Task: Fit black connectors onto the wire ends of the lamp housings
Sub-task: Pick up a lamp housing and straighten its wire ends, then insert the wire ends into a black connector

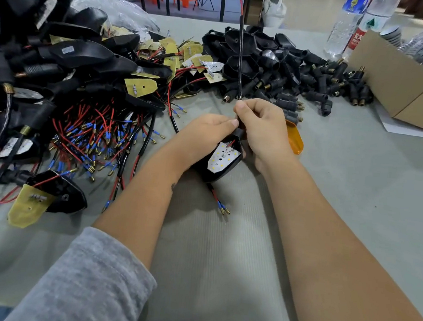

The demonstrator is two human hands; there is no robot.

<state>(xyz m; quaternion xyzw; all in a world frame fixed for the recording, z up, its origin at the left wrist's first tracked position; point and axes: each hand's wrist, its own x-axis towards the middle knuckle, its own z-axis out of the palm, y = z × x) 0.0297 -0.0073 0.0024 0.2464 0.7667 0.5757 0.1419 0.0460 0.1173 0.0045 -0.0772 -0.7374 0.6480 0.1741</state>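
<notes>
My left hand (202, 131) holds a black lamp housing (222, 161) over the middle of the table; its white LED board faces up. My right hand (262, 123) grips the housing's neck and pinches a black sleeved wire (240, 60) that runs straight up and away from it. A loose wire end with blue sleeves and brass tips (223, 207) lies on the table below the housing. Loose black connectors (322, 80) are heaped behind my right hand. An orange lens (295, 139) lies beside my right hand.
A large pile of black housings, yellow boards and red and black wires (70, 96) fills the left side. A cardboard box (404, 82) sits at the right rear, with plastic bottles (355, 24) behind it. A grey ribbed mat (222, 263) covers the table near me.
</notes>
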